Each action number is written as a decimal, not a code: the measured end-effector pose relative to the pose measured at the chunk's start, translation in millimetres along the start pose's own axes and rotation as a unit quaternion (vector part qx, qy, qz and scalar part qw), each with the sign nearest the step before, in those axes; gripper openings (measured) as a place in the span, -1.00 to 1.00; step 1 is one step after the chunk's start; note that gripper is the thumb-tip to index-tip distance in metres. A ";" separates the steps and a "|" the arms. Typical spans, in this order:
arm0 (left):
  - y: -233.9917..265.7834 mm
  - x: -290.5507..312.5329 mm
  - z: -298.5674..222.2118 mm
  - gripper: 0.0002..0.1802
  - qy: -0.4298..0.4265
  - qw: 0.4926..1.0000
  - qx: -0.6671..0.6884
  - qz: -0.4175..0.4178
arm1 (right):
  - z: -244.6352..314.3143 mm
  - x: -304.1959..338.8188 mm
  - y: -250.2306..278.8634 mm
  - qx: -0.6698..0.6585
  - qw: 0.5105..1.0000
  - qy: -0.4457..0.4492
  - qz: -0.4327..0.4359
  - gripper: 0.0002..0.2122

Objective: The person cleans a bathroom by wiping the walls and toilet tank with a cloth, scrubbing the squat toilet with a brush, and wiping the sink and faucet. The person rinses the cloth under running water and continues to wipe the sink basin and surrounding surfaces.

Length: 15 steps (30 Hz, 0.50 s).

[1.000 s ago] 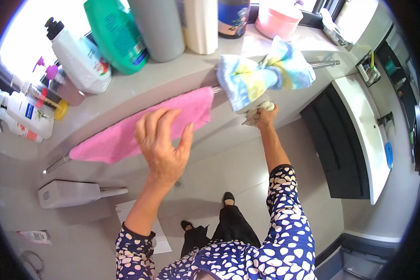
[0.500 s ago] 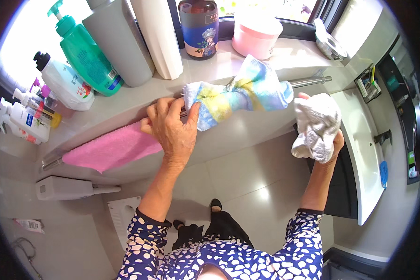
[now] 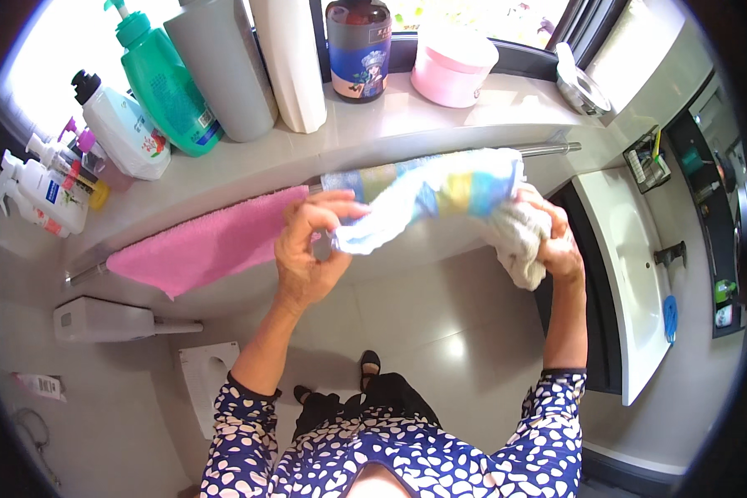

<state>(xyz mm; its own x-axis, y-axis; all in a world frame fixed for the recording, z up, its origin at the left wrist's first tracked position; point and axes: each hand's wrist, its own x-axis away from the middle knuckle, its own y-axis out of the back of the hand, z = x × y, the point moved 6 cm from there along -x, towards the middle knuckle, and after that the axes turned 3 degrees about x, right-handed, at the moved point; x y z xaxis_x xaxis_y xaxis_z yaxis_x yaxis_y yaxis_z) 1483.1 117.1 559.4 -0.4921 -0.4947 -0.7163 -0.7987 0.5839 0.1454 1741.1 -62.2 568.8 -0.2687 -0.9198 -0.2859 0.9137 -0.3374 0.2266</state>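
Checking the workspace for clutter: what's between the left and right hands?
In the head view, the blue-and-yellow towel spans most of the stretch from left hand to right hand, with a bunched white cloth in the right hand.

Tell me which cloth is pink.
The leftmost towel on the rail; the patterned cloth is blue and yellow, the right hand holds a whitish cloth.

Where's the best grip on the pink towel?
Pinch the pink towel at its lower corner, coming from the person's side: that corner hangs loose below the rail, and the left hand is over by the other end.
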 end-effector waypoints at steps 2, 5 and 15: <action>-6.2 14.1 -8.3 -0.64 -0.012 0.991 -0.102 0.090 | -32.2 31.7 7.4 -0.013 0.997 -0.072 0.008 -0.43; -21.8 49.1 7.0 -0.68 0.038 0.938 -0.212 0.273 | -58.3 56.7 17.8 -0.062 0.982 -0.175 -0.037 -0.39; -55.1 -18.7 0.1 -0.51 -0.096 0.880 -0.452 0.107 | -116.7 16.6 21.3 -0.067 0.904 -0.109 -0.408 -0.44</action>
<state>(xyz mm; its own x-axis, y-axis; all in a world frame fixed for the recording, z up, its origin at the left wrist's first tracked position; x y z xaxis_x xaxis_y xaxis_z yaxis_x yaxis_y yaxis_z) 1536.4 94.2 564.7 -0.6670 -0.2662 -0.6959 -0.6867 -0.1427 0.7127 1791.7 -61.4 460.2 -0.9105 -0.3978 -0.1128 0.4084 -0.9078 -0.0951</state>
